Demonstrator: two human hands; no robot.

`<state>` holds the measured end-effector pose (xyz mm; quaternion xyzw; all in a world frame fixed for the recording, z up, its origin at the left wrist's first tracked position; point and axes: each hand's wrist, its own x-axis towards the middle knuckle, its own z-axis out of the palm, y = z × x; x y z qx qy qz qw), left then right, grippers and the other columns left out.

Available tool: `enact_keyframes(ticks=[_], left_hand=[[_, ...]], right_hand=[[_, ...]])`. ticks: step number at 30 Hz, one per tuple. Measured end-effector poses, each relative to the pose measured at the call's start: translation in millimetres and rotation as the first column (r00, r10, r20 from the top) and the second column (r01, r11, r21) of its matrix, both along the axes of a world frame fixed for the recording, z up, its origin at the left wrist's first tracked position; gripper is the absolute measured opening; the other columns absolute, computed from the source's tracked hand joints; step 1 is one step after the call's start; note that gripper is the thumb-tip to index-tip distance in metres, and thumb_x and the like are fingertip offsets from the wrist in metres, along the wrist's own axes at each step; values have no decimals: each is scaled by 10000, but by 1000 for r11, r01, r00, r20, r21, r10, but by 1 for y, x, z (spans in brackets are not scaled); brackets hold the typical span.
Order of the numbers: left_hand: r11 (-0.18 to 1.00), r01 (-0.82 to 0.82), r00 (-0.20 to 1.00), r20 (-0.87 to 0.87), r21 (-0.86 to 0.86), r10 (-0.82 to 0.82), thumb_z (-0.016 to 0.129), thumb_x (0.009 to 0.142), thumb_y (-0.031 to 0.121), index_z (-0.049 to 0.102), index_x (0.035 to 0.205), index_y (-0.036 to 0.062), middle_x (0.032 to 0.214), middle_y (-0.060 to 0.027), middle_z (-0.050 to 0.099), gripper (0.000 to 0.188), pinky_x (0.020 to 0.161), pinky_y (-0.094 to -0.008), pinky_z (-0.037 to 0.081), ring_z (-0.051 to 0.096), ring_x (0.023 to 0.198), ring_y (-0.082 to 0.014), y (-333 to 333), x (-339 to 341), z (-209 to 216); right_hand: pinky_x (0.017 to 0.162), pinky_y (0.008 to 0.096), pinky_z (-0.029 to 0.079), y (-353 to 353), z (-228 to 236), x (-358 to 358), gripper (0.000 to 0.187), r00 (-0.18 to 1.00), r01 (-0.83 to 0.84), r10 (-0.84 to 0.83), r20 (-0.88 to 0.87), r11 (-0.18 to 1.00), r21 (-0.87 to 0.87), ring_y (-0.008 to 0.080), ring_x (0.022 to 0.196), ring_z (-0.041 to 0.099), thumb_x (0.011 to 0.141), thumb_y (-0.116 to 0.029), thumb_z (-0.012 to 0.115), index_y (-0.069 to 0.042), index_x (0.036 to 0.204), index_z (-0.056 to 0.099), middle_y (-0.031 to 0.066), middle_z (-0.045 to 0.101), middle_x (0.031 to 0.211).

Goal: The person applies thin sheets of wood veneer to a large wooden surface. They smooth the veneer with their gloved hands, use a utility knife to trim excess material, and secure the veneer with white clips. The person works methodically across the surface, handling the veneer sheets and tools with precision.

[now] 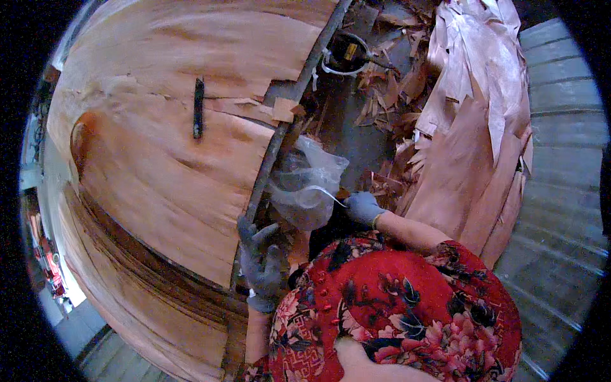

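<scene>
Though gloved, fingers (354, 202) on bag handle (328, 193)

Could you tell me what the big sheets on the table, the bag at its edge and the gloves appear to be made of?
The sheets look like thin wood veneer: matt orange-brown, grain lines, torn splintery edges. The bag seems to be thin clear plastic film, crinkled and see-through. The gloves on the left hand and right hand look like grey knitted fabric, possibly coated; the weave is too small to tell.
</scene>
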<state>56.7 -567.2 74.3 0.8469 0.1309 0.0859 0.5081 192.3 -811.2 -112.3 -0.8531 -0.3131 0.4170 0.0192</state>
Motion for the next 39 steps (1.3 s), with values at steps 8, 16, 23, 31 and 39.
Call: enact_keyframes(ticks=[8,16,23,31,39], left_hand=[[704,458,888,238,-543,-394,579,862,257,393,1333,48,1237,-118,480,548,933,-335,364,468,1081,-207,-25,92,-47],[706,616,669,-240,-350,-703,637,825,151,522,1217,63,1006,-37,619,418,645,-267,474,577,781,-133,-40,150,-58],[891,43,987,157,-451,32,652,799,209,465,1254,37,970,-122,624,520,715,-346,491,611,798,-222,-78,231,-35],[764,121,844,-339,-634,-415,616,849,127,608,1082,1,850,-41,644,265,591,-245,487,582,672,-106,-95,276,-68],[880,426,821,-499,210,-279,624,757,158,680,834,48,768,-149,656,146,646,-350,493,638,709,-261,-93,290,-62]], right_hand=[[717,311,494,16,229,71,234,767,470,50,-640,635,613,158,771,584,858,-228,536,-18,918,619,39,647,864],[745,307,529,-69,305,222,399,851,333,-387,-355,-125,934,191,824,626,946,-354,425,-12,1105,555,112,624,1057],[822,359,515,-66,306,298,382,800,580,65,-596,-338,741,231,978,600,950,-313,419,-17,1164,529,133,615,1086],[907,352,460,-57,259,425,387,799,452,-236,-553,-371,811,245,1045,554,942,-228,422,4,1250,446,152,539,1209],[767,382,459,-3,117,293,277,758,257,284,-587,698,669,282,858,602,858,-246,569,-39,1041,588,147,636,921]])
